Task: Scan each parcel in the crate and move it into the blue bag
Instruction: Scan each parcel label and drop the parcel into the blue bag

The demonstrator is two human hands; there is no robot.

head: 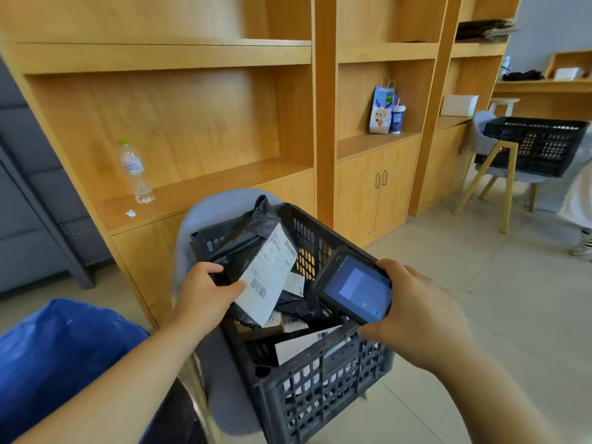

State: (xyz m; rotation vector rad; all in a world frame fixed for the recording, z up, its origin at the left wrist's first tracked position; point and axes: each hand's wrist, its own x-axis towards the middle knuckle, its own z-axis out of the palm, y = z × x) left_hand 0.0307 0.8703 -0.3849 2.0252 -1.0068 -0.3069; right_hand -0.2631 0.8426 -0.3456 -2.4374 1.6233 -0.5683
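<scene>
Black-bagged parcel (243, 241), held by left grip (205, 293) above crate (320, 363); handheld scanner (358, 286), held by right grip (416, 315); barcode label (266, 277) best kept flat, facing scanner.

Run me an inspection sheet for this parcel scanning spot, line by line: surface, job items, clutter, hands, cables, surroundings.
Surface: black crate sits on a grey chair; tiled floor beneath.
Job's things: black-wrapped parcel with white label, held over the crate; more parcels inside; scanner, screen lit; blue bag lower left.
Clutter: water bottle and paper scrap on the wooden shelving.
Hands: left hand grips the parcel; right hand holds the scanner.
Cables: nothing seen.
Surroundings: gift bag and cup on the shelving; second crate on another chair.
</scene>
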